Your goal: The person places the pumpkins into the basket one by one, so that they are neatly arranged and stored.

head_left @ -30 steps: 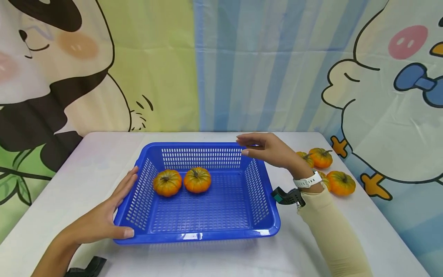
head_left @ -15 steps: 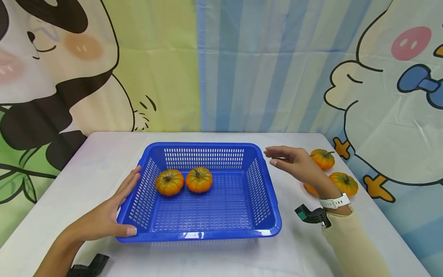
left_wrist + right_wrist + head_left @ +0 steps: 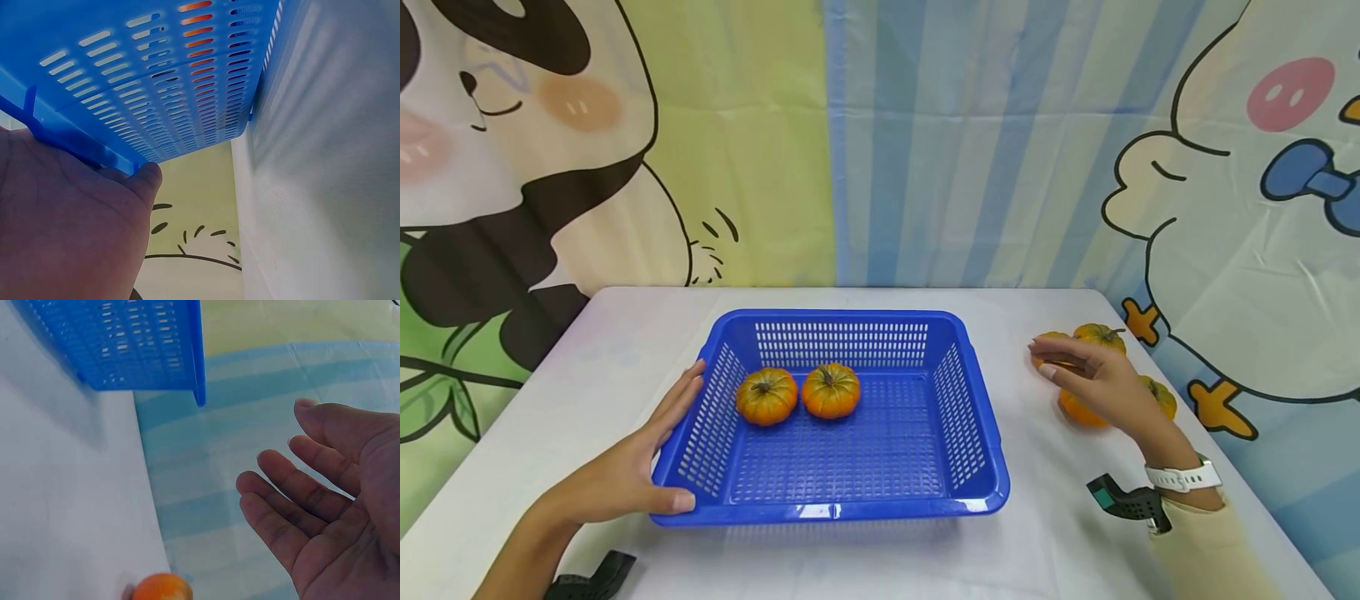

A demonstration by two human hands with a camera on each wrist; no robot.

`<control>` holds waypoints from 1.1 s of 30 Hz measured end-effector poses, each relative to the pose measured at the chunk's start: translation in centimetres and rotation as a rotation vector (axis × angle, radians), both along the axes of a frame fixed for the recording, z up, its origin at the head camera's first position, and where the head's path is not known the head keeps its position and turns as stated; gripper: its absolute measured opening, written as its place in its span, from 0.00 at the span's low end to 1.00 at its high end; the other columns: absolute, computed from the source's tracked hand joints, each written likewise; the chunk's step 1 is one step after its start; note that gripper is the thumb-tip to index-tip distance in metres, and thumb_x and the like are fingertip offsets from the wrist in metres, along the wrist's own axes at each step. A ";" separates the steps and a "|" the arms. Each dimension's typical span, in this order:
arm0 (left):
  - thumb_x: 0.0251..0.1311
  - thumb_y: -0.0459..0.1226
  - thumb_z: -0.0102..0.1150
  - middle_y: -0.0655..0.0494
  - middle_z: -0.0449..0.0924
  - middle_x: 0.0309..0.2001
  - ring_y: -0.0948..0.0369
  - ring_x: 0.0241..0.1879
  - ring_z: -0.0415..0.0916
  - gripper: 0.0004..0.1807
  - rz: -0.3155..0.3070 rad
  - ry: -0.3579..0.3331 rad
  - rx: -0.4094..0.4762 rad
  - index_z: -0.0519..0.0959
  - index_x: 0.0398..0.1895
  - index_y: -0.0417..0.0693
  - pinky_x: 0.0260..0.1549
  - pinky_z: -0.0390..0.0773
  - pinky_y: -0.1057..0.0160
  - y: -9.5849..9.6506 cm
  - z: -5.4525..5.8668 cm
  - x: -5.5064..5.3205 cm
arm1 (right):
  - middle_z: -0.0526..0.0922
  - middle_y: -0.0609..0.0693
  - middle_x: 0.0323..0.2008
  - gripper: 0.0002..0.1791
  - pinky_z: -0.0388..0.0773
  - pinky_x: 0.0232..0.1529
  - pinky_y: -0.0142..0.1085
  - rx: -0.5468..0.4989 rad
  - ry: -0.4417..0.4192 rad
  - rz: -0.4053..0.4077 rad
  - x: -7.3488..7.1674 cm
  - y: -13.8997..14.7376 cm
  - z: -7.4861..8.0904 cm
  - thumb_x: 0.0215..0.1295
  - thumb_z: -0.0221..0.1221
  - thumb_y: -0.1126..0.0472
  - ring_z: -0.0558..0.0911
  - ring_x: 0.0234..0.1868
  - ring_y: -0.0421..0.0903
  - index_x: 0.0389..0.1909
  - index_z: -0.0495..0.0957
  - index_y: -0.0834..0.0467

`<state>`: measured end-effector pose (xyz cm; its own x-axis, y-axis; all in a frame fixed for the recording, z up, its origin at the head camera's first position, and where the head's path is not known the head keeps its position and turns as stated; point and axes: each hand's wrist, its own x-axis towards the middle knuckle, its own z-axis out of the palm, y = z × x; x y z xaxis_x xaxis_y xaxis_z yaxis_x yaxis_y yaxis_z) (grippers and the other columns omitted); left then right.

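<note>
Head view: a blue basket [image 3: 895,509] is set at the frame's centre on a white table [image 3: 1037,533]; two pumpkins [image 3: 767,397] are contained in its left half. At lower left, the left hand [image 3: 613,483] is laid along the basket's rim — fingers straight, thumb spread onto the near corner. At right, further pumpkins [image 3: 1081,410] are partly hidden by the right hand [image 3: 1101,387]; whether any is touched cannot be told. Left wrist view: orange is seen through slots at upper centre. Right wrist view: the thumb is spread from loosely bent fingers — one pumpkin is cut off at bottom.
</note>
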<state>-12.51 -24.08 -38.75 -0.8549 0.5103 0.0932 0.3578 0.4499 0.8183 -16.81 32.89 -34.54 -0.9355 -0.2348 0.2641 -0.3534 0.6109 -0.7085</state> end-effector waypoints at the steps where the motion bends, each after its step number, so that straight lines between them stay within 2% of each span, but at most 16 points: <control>1: 0.43 0.38 0.71 0.63 0.24 0.77 0.71 0.73 0.25 0.65 0.000 -0.001 0.003 0.35 0.79 0.58 0.54 0.46 0.24 0.0 0.0 0.0 | 0.80 0.56 0.54 0.20 0.75 0.47 0.22 0.014 0.001 -0.018 0.2 0.3 -0.1 0.67 0.61 0.60 0.80 0.53 0.52 0.58 0.78 0.62; 4: 0.43 0.37 0.71 0.63 0.23 0.78 0.70 0.73 0.25 0.65 -0.003 0.000 0.013 0.35 0.79 0.58 0.53 0.45 0.22 0.0 -0.1 0.0 | 0.79 0.58 0.55 0.21 0.73 0.46 0.19 0.053 -0.005 -0.078 0.8 1.4 -0.2 0.68 0.61 0.57 0.79 0.53 0.55 0.58 0.77 0.62; 5: 0.43 0.37 0.71 0.62 0.24 0.78 0.69 0.73 0.25 0.65 -0.004 0.003 0.013 0.35 0.79 0.58 0.57 0.46 0.26 -0.1 -0.1 0.0 | 0.79 0.59 0.55 0.21 0.73 0.45 0.19 0.060 -0.010 -0.095 1.1 1.7 -0.2 0.68 0.60 0.56 0.79 0.53 0.55 0.58 0.77 0.62; 8: 0.43 0.37 0.71 0.63 0.24 0.78 0.67 0.74 0.25 0.65 -0.009 0.009 0.007 0.35 0.79 0.58 0.66 0.49 0.51 -0.1 -0.1 -0.1 | 0.78 0.60 0.56 0.23 0.72 0.44 0.17 0.083 -0.019 -0.137 1.5 3.0 -0.3 0.69 0.59 0.55 0.79 0.52 0.41 0.60 0.76 0.60; 11: 0.43 0.37 0.71 0.62 0.24 0.78 0.65 0.74 0.25 0.65 -0.015 0.028 0.002 0.35 0.79 0.58 0.59 0.47 0.77 -0.2 -0.2 -0.1 | 0.78 0.59 0.57 0.24 0.72 0.43 0.16 0.100 -0.035 -0.183 2.1 4.1 -0.4 0.69 0.59 0.52 0.75 0.49 0.28 0.62 0.75 0.58; 12: 0.43 0.37 0.71 0.62 0.24 0.78 0.65 0.74 0.25 0.65 -0.017 0.031 0.002 0.35 0.79 0.58 0.57 0.47 0.79 -0.2 -0.2 -0.1 | 0.78 0.59 0.57 0.25 0.71 0.43 0.16 0.104 -0.034 -0.196 2.2 4.4 -0.5 0.68 0.59 0.52 0.74 0.49 0.27 0.62 0.75 0.58; 13: 0.43 0.36 0.71 0.61 0.24 0.78 0.65 0.74 0.25 0.65 -0.017 0.034 0.000 0.35 0.79 0.58 0.56 0.47 0.81 -0.2 -0.2 -0.1 | 0.78 0.59 0.57 0.25 0.71 0.43 0.15 0.108 -0.038 -0.215 2.4 4.7 -0.6 0.68 0.59 0.51 0.75 0.50 0.30 0.63 0.74 0.57; 16: 0.43 0.37 0.71 0.61 0.24 0.78 0.67 0.74 0.26 0.65 -0.015 0.036 -0.005 0.35 0.79 0.58 0.55 0.48 0.81 -0.2 -0.2 -0.1 | 0.76 0.60 0.60 0.27 0.70 0.43 0.14 0.118 -0.032 -0.275 3.0 5.7 -1.2 0.68 0.60 0.50 0.77 0.57 0.45 0.64 0.74 0.57; 19: 0.43 0.37 0.71 0.62 0.24 0.78 0.68 0.74 0.27 0.65 -0.018 0.037 -0.015 0.35 0.79 0.57 0.55 0.50 0.79 -0.2 0.0 0.0 | 0.72 0.64 0.63 0.29 0.69 0.42 0.13 0.123 -0.040 -0.336 3.6 6.7 -2.0 0.68 0.60 0.50 0.73 0.60 0.61 0.66 0.71 0.59; 21: 0.43 0.37 0.71 0.61 0.24 0.78 0.68 0.74 0.28 0.65 -0.024 0.041 -0.015 0.35 0.79 0.56 0.55 0.50 0.79 -0.2 0.1 -0.1 | 0.70 0.67 0.63 0.31 0.69 0.40 0.13 0.126 -0.052 -0.363 3.9 7.3 -2.5 0.68 0.60 0.50 0.72 0.59 0.66 0.67 0.69 0.61; 23: 0.43 0.37 0.71 0.60 0.24 0.78 0.68 0.74 0.28 0.65 -0.029 0.046 -0.016 0.35 0.79 0.56 0.56 0.51 0.78 -0.1 0.3 -0.1 | 0.70 0.67 0.63 0.32 0.69 0.40 0.12 0.127 -0.055 -0.383 4.3 7.7 -2.9 0.68 0.60 0.50 0.72 0.59 0.65 0.67 0.68 0.62; 27: 0.43 0.38 0.72 0.61 0.24 0.78 0.70 0.73 0.29 0.65 -0.018 0.041 -0.030 0.35 0.79 0.57 0.56 0.52 0.75 0.1 0.5 -0.1 | 0.71 0.66 0.63 0.33 0.68 0.42 0.12 0.107 -0.050 -0.392 4.4 8.5 -3.6 0.67 0.61 0.50 0.75 0.60 0.49 0.67 0.68 0.63; 28: 0.43 0.38 0.72 0.60 0.24 0.78 0.71 0.73 0.29 0.65 -0.021 0.041 -0.028 0.35 0.79 0.57 0.59 0.55 0.70 0.1 0.5 0.0 | 0.70 0.65 0.64 0.33 0.68 0.43 0.13 0.100 -0.053 -0.384 4.3 8.7 -3.8 0.67 0.61 0.51 0.75 0.60 0.48 0.68 0.67 0.64; 29: 0.44 0.38 0.72 0.60 0.24 0.78 0.71 0.73 0.29 0.65 -0.017 0.038 -0.030 0.35 0.79 0.57 0.59 0.55 0.69 0.1 0.6 0.0 | 0.70 0.66 0.64 0.34 0.68 0.43 0.13 0.098 -0.066 -0.375 4.2 8.9 -4.0 0.67 0.61 0.50 0.74 0.60 0.47 0.68 0.66 0.64; 31: 0.44 0.38 0.72 0.61 0.24 0.78 0.72 0.73 0.29 0.65 -0.011 0.033 -0.031 0.35 0.79 0.57 0.59 0.55 0.68 0.1 0.6 0.2 | 0.68 0.67 0.65 0.36 0.68 0.44 0.13 0.095 -0.095 -0.350 4.0 9.2 -4.3 0.67 0.61 0.50 0.73 0.62 0.50 0.69 0.64 0.65; 33: 0.44 0.39 0.72 0.60 0.24 0.78 0.72 0.73 0.29 0.65 -0.002 0.035 -0.039 0.35 0.79 0.56 0.60 0.57 0.60 0.2 0.6 0.3 | 0.67 0.67 0.65 0.37 0.68 0.44 0.13 0.104 -0.117 -0.332 3.8 9.4 -4.6 0.67 0.60 0.50 0.71 0.62 0.58 0.70 0.62 0.67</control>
